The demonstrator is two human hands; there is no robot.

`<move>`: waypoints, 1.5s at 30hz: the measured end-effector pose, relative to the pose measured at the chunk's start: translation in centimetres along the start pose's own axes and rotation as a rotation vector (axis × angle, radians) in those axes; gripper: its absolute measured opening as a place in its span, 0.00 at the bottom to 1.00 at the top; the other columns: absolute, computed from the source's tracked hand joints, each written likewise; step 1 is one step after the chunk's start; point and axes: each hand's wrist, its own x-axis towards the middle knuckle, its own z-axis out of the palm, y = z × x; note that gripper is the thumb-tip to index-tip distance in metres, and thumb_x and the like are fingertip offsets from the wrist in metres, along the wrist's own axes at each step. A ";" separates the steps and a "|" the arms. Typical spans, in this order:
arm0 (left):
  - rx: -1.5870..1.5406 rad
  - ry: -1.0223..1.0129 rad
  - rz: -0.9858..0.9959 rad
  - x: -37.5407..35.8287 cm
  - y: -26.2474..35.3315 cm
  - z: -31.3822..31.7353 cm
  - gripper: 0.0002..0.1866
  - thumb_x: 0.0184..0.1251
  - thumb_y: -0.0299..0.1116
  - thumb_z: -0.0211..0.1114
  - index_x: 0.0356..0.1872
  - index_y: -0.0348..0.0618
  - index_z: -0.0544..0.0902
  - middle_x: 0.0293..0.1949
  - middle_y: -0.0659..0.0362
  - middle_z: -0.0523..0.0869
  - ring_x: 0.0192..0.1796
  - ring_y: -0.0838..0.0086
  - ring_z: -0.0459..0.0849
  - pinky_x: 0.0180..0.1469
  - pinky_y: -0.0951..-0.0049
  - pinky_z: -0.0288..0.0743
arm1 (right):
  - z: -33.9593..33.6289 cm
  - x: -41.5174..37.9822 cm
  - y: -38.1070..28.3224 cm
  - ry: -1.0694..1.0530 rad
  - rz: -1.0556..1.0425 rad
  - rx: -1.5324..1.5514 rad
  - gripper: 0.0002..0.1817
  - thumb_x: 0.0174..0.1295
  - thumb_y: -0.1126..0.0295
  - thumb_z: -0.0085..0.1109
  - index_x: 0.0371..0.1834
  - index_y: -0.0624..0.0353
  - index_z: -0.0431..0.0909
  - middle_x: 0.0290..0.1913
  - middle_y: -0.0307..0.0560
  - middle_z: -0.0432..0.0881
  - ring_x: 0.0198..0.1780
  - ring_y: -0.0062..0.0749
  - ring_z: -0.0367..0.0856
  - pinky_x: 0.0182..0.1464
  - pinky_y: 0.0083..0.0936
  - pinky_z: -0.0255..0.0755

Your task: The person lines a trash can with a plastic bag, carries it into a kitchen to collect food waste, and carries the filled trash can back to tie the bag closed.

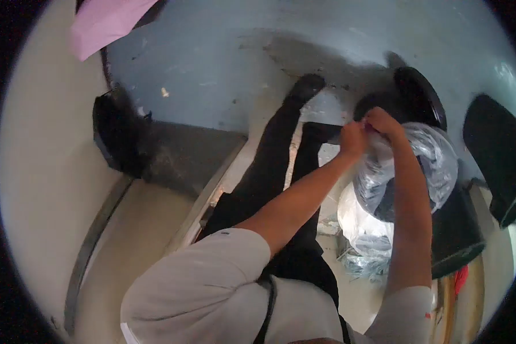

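Note:
My left hand (353, 139) and my right hand (383, 122) are close together, both pinching the top of a clear plastic bag (436, 157). The bag is bulging and sits in a black bin (456, 232) at the right. A round black lid (419, 94) tilts just behind my hands. My black trouser legs and a shoe (307, 87) stretch out below the hands on the floor.
A white crumpled bag (358, 221) lies beside the black bin. A dark grey box (172, 155) stands at the left against a pale wall. A pink cloth (106, 20) hangs at the top left. Another black object (496, 155) is at the far right.

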 end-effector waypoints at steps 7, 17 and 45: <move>-0.054 0.082 0.092 -0.9 0.2 -0.4 0.09 0.62 0.35 0.61 0.33 0.42 0.86 0.32 0.43 0.86 0.36 0.48 0.85 0.39 0.52 0.77 | 1.9 1.3 0.2 -0.104 0.435 -0.025 0.14 0.54 0.65 0.56 0.19 0.61 0.84 0.20 0.50 0.82 0.21 0.37 0.81 0.28 0.39 0.74; -1.407 -1.016 -1.155 4.6 -6.8 -1.6 0.08 0.63 0.35 0.67 0.31 0.43 0.81 0.26 0.63 0.80 0.25 0.72 0.78 0.25 0.73 0.72 | -3.0 -0.7 -5.6 -0.097 0.580 0.513 0.09 0.42 0.66 0.68 0.21 0.62 0.86 0.21 0.45 0.83 0.25 0.33 0.81 0.28 0.33 0.72; -0.157 -0.791 -0.373 24.1 -17.7 -30.5 0.08 0.71 0.38 0.62 0.40 0.45 0.79 0.28 0.62 0.78 0.22 0.78 0.74 0.20 0.78 0.66 | 9.4 -18.3 -27.5 1.754 0.229 0.524 0.07 0.61 0.67 0.62 0.38 0.57 0.84 0.36 0.49 0.85 0.37 0.44 0.84 0.39 0.35 0.78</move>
